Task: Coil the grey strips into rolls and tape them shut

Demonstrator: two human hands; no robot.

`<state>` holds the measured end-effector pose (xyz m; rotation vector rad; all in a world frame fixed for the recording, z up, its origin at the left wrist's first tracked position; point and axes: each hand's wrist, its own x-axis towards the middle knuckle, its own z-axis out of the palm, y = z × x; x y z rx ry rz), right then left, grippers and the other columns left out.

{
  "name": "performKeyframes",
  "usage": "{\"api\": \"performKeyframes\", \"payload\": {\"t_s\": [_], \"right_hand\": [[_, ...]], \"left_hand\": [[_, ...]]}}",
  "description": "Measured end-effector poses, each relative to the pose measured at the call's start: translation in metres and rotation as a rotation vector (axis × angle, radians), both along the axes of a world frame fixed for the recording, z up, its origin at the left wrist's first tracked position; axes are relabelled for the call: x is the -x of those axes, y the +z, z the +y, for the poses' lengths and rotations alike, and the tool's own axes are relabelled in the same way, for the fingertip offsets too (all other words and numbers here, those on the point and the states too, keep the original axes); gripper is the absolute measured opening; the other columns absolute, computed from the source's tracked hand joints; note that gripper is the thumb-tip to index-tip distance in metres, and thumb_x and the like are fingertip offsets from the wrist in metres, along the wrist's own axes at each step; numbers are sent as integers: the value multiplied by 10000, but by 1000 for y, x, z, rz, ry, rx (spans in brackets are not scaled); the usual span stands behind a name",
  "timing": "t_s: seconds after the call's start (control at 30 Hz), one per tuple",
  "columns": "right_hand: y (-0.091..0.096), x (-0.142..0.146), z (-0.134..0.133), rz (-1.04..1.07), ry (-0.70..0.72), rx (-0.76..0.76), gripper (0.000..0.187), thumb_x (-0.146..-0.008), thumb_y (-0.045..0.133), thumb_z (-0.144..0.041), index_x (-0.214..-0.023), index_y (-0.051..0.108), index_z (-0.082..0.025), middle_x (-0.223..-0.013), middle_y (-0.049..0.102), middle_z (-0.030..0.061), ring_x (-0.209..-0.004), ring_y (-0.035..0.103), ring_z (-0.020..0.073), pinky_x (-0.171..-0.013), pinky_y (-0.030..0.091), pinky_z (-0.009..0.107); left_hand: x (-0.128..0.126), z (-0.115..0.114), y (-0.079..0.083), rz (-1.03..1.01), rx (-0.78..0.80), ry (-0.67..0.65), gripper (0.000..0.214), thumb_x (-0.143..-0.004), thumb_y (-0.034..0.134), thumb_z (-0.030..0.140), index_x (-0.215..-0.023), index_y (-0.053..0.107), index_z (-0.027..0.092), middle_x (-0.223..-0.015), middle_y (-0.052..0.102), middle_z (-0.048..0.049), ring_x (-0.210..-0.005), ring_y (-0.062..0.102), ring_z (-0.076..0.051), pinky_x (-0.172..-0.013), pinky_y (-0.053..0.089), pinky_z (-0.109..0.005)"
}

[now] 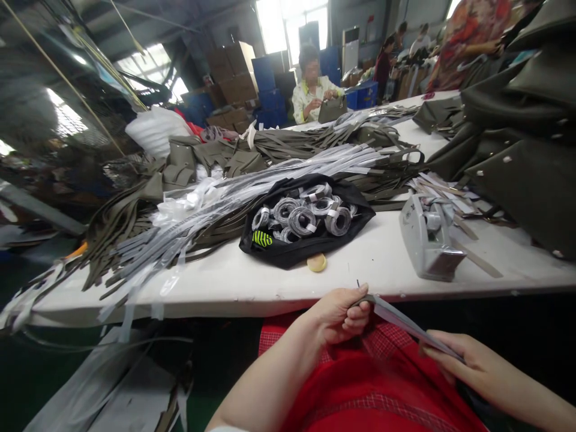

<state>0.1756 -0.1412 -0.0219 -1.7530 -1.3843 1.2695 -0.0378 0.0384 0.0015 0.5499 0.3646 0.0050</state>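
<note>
A narrow grey strap (405, 321) stretches between my two hands, above the red apron at the table's front edge. My left hand (344, 315) is closed in a pinch on its near-left end, where a small dark tip sticks up past the thumb. Farther right, my right hand (450, 354) grips the other part of the strap between thumb and fingers. Straight ahead on the table lies a black bag (274, 255), opened out, with several coiled clear rings (301, 221) in it. A small yellow round object (317, 263) rests just before the bag.
A grey tape dispenser (427, 240) stands at the right of the white table (382, 258). Bundles of dark straps and pale strips (270, 174) cover the left and middle. Dark bags (522, 186) pile up at right. A co-worker (315, 90) handles a bag across the table.
</note>
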Motion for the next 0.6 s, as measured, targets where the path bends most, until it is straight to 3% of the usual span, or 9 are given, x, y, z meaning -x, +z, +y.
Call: {"api": "performKeyframes", "payload": {"t_s": [0.23,0.4,0.43,0.5,0.57,0.6], "right_hand": [[-6,-5,-2,-18,-52,-61,530,-874,505,-702,-767,688,-217,-642,618,0,-607,565,184,-601,515,246],[1,-3,1,-10,-91,-82,575,-875,446,-735,-797,730,-241,-670,668,26,-666,642,236,-663,563,279],[3,-1,3,-3,-89,-95,565,-875,454,-729,-809,735,-243,-713,692,33,-708,660,254,-698,574,292],[8,11,7,12,-68,-116,543,-877,476,-711,-801,736,-241,-777,724,36,-774,682,282,-753,585,314],[12,30,10,22,-35,-121,533,-882,488,-694,-744,726,-237,-765,731,28,-769,686,281,-756,590,315],[14,41,10,26,-16,-122,531,-883,492,-689,-716,719,-238,-741,728,22,-741,682,270,-738,591,308]], "left_hand": [[6,2,-1,26,24,49,407,-851,732,436,-678,519,135,-412,314,104,-342,162,-27,-326,61,-159],[12,-4,8,-62,46,-270,352,-848,731,434,-784,586,119,-413,352,94,-301,187,-39,-324,68,-175],[10,-8,10,-84,34,-283,351,-843,732,437,-803,605,112,-411,362,89,-300,220,-45,-326,110,-171],[-1,-16,10,-124,0,-141,376,-819,744,463,-828,637,103,-460,467,43,-356,403,-76,-382,299,-175],[-18,-24,8,-154,-81,143,424,-808,733,512,-899,668,103,-651,646,-50,-602,633,-153,-614,497,-242],[-28,-27,6,-153,-172,282,453,-821,709,535,-972,678,109,-793,705,-93,-765,683,-198,-754,522,-295]]}}
